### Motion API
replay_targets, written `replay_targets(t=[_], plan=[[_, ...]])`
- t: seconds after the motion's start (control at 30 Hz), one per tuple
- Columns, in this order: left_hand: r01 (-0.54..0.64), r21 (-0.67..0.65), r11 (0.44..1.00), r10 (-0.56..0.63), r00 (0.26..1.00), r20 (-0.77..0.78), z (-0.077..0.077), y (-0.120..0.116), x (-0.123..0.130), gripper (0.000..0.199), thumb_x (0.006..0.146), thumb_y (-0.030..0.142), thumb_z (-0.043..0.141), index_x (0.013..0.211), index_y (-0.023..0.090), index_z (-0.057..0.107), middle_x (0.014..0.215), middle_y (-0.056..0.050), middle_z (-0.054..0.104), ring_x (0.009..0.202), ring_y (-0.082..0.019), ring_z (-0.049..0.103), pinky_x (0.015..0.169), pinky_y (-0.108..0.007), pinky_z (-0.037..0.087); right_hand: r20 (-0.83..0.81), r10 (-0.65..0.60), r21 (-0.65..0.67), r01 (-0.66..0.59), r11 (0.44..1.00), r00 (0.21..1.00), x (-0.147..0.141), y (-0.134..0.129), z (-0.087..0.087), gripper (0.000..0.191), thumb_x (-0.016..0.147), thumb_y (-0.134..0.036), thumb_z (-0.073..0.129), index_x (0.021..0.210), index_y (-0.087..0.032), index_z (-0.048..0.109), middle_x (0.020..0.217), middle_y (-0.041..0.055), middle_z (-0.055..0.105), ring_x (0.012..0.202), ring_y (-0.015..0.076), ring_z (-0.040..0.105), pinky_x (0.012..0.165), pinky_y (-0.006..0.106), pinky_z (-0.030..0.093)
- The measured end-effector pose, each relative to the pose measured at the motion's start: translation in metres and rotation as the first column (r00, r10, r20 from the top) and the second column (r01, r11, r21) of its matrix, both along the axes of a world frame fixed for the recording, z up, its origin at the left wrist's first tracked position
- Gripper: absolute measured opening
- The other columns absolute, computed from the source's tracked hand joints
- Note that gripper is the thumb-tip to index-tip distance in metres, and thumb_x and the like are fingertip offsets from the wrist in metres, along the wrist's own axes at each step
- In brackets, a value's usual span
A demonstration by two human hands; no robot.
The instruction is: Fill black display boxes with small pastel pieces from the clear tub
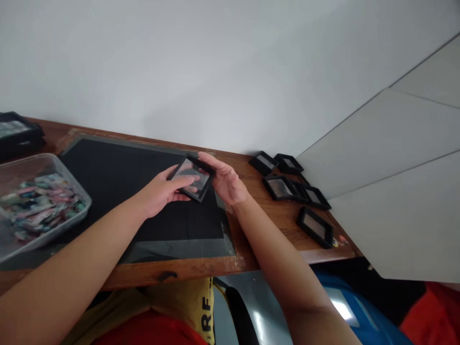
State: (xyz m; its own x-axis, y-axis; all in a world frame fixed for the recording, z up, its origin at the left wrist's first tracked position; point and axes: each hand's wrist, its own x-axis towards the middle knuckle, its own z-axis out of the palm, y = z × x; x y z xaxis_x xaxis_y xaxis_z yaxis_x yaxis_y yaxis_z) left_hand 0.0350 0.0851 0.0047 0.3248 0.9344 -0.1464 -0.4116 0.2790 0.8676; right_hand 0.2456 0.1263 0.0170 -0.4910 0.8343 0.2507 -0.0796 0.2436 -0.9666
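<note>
A black-framed case with a clear window [203, 179] is held tilted above the black mat [143, 163]. My left hand [168, 188] grips it from the left, its thumb across the window and its fingers behind. At the case's upper right edge, my right hand [226, 181] has its fingers stretched along the frame and the palm turned toward it. Whether anything is inside the case is hard to tell.
Several black cases [279, 187] lie on the wooden table [251, 211] at right. On the left stand a clear plastic tub [81, 194] of small wrapped pieces and a stack of black cases [16, 139]. A white wall [215, 72] rises behind.
</note>
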Motion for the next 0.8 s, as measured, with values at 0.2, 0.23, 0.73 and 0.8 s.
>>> replay_targets(t=[0.2,0.23,0.73,0.8], plan=[[-0.283,0.214,0.935,0.314,0.941,-0.127,-0.01,0.01,-0.003,0.031,0.074,0.023,0.082,0.104,0.02,0.076,0.103,-0.008,0.082,0.089,-0.024,0.078,0.09,-0.046,0.065,0.121,-0.074,-0.038,0.079,0.996,0.99,0.0,0.007,-0.005,0.096,0.072,-0.092,0.066,0.148,-0.035,0.059,0.159,0.0092,0.058,0.144,0.0313,0.057,0.112,0.051,0.051],[-0.317,0.266,0.91,0.361,0.922,-0.137,-0.01,0.01,-0.003,0.027,0.074,0.023,0.083,0.1,0.02,0.076,0.102,-0.007,0.082,0.095,-0.024,0.078,0.098,-0.048,0.062,0.116,-0.081,-0.083,0.091,0.992,0.99,0.0,0.008,-0.006,0.09,0.07,-0.085,0.076,0.145,-0.035,0.062,0.154,0.0088,0.063,0.137,0.0306,0.062,0.109,0.049,0.054],[-0.522,0.374,0.767,0.608,0.777,-0.163,-0.026,0.018,-0.001,0.041,0.078,0.03,0.08,0.114,0.02,0.064,0.118,-0.01,0.073,0.112,-0.021,0.07,0.109,-0.043,0.054,0.006,-0.176,-0.143,0.175,0.974,0.984,-0.011,0.004,-0.011,0.048,0.058,-0.047,0.101,0.071,-0.023,0.061,0.079,-0.0033,0.073,0.073,0.0137,0.066,0.075,0.03,0.059],[-0.523,0.36,0.773,0.607,0.775,-0.175,-0.025,0.017,-0.001,0.039,0.08,0.035,0.079,0.112,0.019,0.065,0.117,-0.01,0.072,0.112,-0.022,0.069,0.105,-0.041,0.055,-0.006,-0.185,-0.155,0.182,0.971,0.983,-0.011,0.003,-0.01,0.049,0.058,-0.047,0.101,0.07,-0.024,0.06,0.075,-0.0038,0.071,0.07,0.0138,0.065,0.071,0.03,0.058]])
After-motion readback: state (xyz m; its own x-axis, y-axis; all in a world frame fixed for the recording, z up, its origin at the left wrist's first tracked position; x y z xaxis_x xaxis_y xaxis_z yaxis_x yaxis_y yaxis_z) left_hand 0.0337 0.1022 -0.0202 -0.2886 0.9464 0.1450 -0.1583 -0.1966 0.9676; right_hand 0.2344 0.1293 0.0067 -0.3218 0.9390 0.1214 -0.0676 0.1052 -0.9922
